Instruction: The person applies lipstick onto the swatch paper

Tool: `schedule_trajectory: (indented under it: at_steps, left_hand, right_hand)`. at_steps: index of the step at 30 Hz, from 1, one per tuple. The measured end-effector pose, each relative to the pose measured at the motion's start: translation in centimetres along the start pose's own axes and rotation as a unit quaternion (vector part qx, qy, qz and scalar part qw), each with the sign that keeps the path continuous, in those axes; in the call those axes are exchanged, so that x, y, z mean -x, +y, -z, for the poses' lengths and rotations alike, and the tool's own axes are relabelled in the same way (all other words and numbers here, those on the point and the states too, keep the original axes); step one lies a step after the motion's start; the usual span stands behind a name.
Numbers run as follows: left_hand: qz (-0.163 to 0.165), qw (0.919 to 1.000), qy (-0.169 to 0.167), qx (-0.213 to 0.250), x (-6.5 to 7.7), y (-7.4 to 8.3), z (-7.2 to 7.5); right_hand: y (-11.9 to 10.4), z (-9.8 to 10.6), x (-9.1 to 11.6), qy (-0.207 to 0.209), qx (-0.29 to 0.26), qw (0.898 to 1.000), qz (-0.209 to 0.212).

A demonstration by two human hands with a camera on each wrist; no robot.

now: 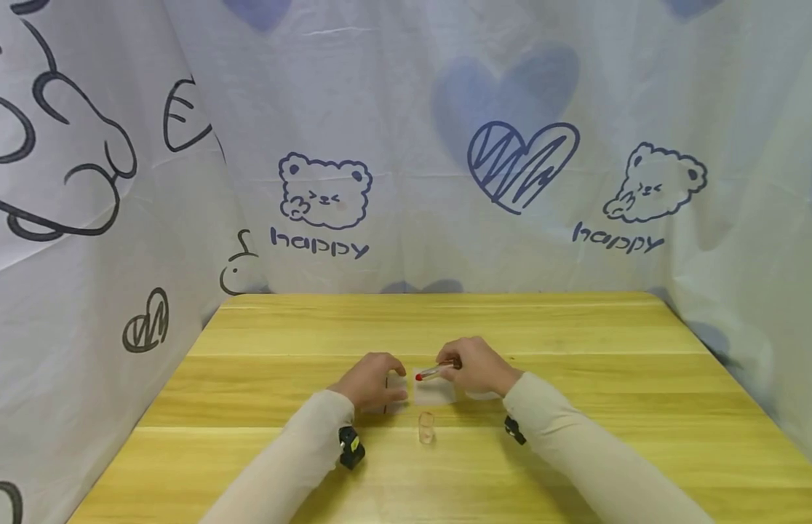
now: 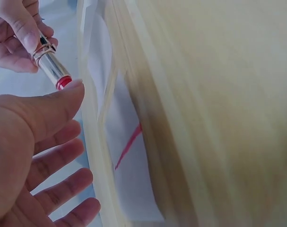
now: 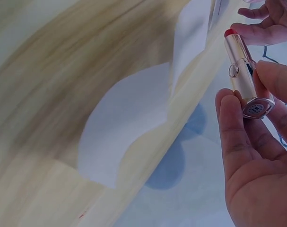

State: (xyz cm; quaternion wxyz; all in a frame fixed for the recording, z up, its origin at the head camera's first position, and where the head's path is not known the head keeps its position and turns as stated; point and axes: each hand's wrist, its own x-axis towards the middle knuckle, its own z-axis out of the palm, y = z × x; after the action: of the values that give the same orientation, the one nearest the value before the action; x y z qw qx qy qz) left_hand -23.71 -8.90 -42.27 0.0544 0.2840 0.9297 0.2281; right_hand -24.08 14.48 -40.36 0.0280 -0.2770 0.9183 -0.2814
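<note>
My right hand (image 1: 478, 366) pinches a lipstick (image 1: 429, 373) between thumb and fingers, its red tip (image 3: 229, 33) pointing left. The lipstick's case is shiny and pale gold in the right wrist view. Beneath it lies a white paper piece (image 1: 434, 391). My left hand (image 1: 372, 382) is over another white paper (image 2: 129, 189) that bears a red stroke (image 2: 129, 146); its fingers are loosely spread and hold nothing. In the left wrist view the left thumb overlaps the lipstick tip. A clear cap (image 1: 426, 428) sits on the table in front of the papers.
The wooden table (image 1: 281, 327) reaches back to a white curtain (image 1: 406, 109) printed with hearts and bears. A curved white paper piece (image 3: 119, 123) lies on the right, partly covered by my right hand in the head view. A small red mark (image 3: 84, 213) shows on the tabletop.
</note>
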Motion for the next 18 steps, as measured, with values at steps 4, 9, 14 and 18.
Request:
schedule_trajectory:
  at_steps: [4, 9, 14, 18]
  left_hand:
    - [0.003, 1.0000, -0.002, -0.004, -0.4, 0.3, -0.3]
    - [0.013, 0.9998, -0.006, -0.016, -0.8, 0.5, -0.8]
    - [0.024, 0.9996, -0.008, -0.014, -1.2, 0.8, -1.1]
    - [0.024, 0.9992, -0.013, -0.028, -1.6, 1.1, -1.4]
  right_hand:
    - [0.5, 0.1, 0.2, 0.014, 0.001, 1.000, 0.001]
    - [1.2, 0.0, 0.5, 0.030, 0.002, 1.000, 0.001]
    - [1.8, -0.1, 0.7, 0.038, 0.001, 0.999, -0.006]
    - [2.2, -0.3, 0.7, 0.047, 0.001, 0.999, -0.018]
